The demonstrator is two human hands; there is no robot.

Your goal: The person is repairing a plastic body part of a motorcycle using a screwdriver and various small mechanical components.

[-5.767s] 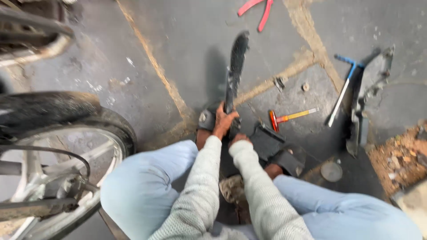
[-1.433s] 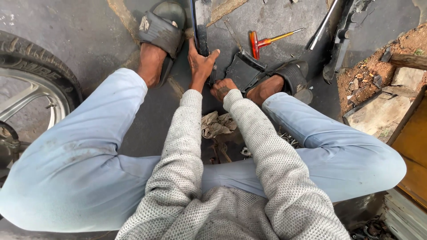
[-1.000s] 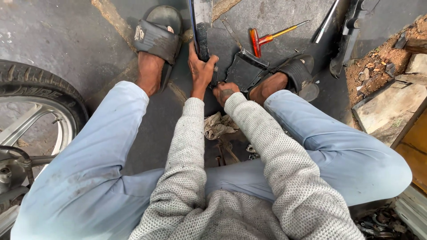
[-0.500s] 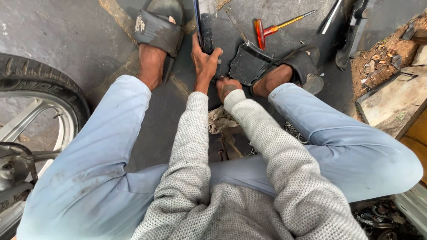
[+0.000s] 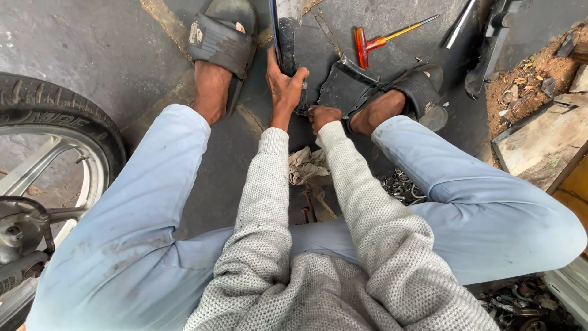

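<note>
**Both hands on a long dark part, braced between the feet**

Closest to the camera, two arms in grey knitted sleeves reach forward between the knees of pale blue trousers. Below the forearms, on the concrete floor (image 5: 92, 37), lies a crumpled rag (image 5: 306, 165), with a heap of small metal parts (image 5: 401, 187) just right of it, both likely kept within easy reach.

Further out, the left hand (image 5: 285, 86) is wrapped round the lower end of a long, narrow dark part (image 5: 283, 37) that runs away toward the top edge of the frame. The wrist is straight and the thumb lies along the part's right side, a grip that looks meant to steady it. The right hand (image 5: 321, 115) is curled into a tight fist just beside the part's base; it seems to grasp something small there, but what it is cannot be made out. Its wrist is bent slightly inward toward the left hand.

The sandalled feet flank the work, the left foot (image 5: 217, 55) well forward and the right foot (image 5: 398, 101) resting against a black moulded panel (image 5: 343, 86), seemingly pinning it.

Beyond, a red-handled screwdriver (image 5: 383, 41) lies near the floor's far edge. A motorcycle wheel (image 5: 55, 147) stands at the left.
</note>
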